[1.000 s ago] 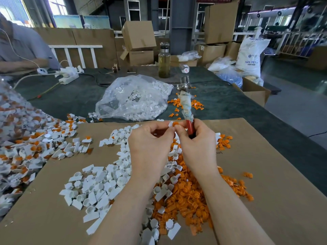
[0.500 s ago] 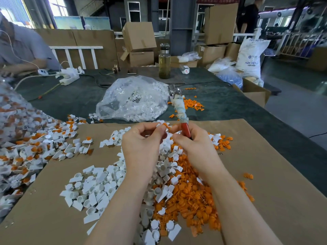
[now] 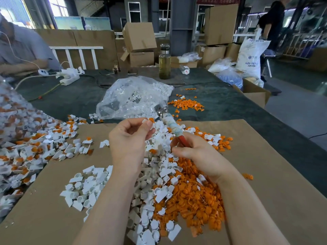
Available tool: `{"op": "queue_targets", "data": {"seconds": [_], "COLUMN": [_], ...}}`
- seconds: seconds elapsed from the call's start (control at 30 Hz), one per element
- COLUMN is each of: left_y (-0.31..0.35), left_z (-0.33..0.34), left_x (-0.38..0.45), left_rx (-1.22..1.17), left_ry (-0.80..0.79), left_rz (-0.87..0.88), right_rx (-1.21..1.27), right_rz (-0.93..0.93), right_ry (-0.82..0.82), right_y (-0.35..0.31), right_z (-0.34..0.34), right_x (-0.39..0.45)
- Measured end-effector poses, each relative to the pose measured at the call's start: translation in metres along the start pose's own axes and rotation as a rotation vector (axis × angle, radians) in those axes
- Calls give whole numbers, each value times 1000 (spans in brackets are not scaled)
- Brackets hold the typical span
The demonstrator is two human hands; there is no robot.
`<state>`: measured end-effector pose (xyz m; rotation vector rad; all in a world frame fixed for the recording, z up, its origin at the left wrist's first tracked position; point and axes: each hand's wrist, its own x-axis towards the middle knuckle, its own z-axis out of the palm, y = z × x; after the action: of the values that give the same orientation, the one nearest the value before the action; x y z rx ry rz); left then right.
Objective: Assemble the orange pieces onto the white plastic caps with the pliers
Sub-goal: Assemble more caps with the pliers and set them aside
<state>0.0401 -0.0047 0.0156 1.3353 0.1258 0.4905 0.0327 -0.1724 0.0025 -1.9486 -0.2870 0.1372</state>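
Observation:
My left hand (image 3: 130,140) pinches a white plastic cap (image 3: 146,123) with an orange piece (image 3: 151,119) on it, raised above the cardboard sheet (image 3: 265,183). My right hand (image 3: 196,152) grips the pliers (image 3: 172,123) by their red, tape-wrapped handle, metal jaws pointing up and away, just right of the cap. Below both hands lies a heap of loose white caps (image 3: 88,190) and a heap of orange pieces (image 3: 194,200).
A pile of assembled caps (image 3: 26,144) spreads at the left. A clear bag of white caps (image 3: 134,98) and scattered orange pieces (image 3: 187,105) lie on the dark table behind. A bottle (image 3: 164,61), power strip (image 3: 69,76), boxes and a seated person (image 3: 21,50) stand farther back.
My hands have drawn apart: the left hand moved left with the cap, and the right hand lowered and swung the pliers away from it.

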Motion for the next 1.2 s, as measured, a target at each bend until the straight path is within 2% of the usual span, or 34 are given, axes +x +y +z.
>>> {"op": "queue_targets", "data": {"seconds": [0.13,0.27,0.53,0.73,0.93,1.07,1.2], "left_y": [-5,-9,-9,-8,-7,-8,-6], "left_z": [4,14,19,20,20,15,7], "left_x": [-6,-15,-21,-25,-27,-20,-9], "left_rx": [250,333,350,348,382,292,93], "left_ry": [-17,-57,-69,-73,-74,-77,-69], "left_rz": [76,111,124,167,212,122,9], "right_rx": [16,75,-70,-91,-35,97,45], "right_rz": [-103,-189,-226,-224,-218,-163,-34], "right_ry": [289,507,558,588,544,311,79], "right_y": [-2,-5,-4,-5,-4,-3,0], "right_z": [16,23,24,26,25,15,0], "right_x": [7,12,11,12,12,9,3]}}
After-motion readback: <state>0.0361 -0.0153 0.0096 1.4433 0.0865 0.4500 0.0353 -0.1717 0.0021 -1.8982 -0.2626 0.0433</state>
